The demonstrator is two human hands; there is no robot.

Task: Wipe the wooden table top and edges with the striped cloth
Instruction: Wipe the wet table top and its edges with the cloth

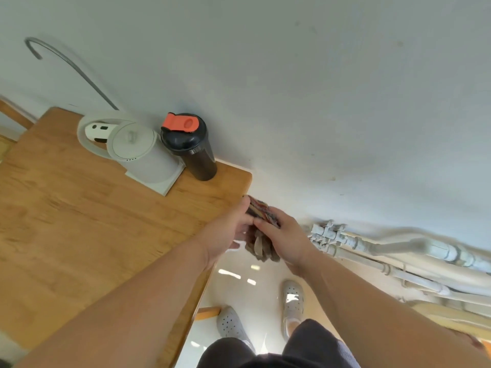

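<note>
The wooden table [79, 221] fills the left half of the head view, and its right edge runs down toward me. The striped cloth [261, 229] hangs bunched just off that edge, near the far right corner. My left hand [228, 232] holds the cloth from the table side, thumb and fingers around it. From the right, my right hand [285, 235] grips the same cloth with its fingers curled over it. Both hands hide the cloth's middle; a loose part dangles below them.
A white kettle [138, 150] on its base and a dark bottle [194, 150] with an orange cap stand at the table's far side by the wall. White pipes [385, 248] run along the wall at the right. My feet [292, 298] stand on the pale floor.
</note>
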